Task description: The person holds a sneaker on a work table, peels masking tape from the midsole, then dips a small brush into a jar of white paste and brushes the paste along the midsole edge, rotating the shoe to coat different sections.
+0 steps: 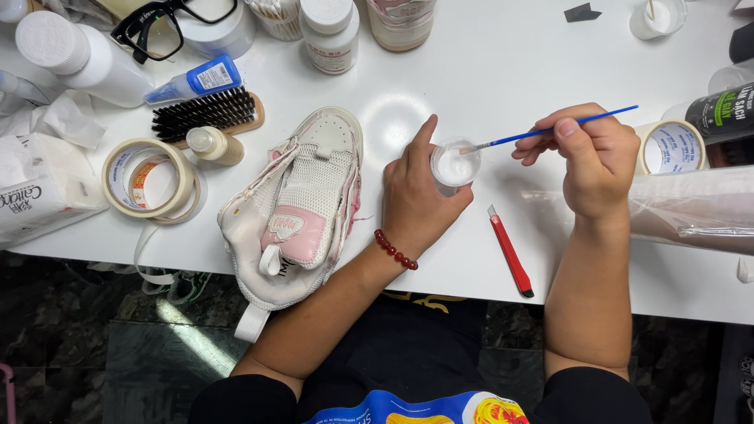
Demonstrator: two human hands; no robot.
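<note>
My left hand (pixel 415 196) grips a small clear cup of white paint (pixel 455 165) standing on the white table (pixel 487 78). A red bead bracelet circles that wrist. My right hand (pixel 593 161) pinches a thin blue paintbrush (pixel 550 130), whose tip dips into the cup from the right. A white and pink sneaker (pixel 294 212) lies on its side to the left of my left hand, laces removed, tongue showing.
A red utility knife (pixel 510 253) lies between my arms. Rolls of masking tape (pixel 149 180), a wooden bristle brush (pixel 206 115), a small squeeze bottle (pixel 212 145), a blue glue bottle (pixel 196 80), black glasses (pixel 161 27), white jars and a clear plastic bag (pixel 691 208) crowd the table.
</note>
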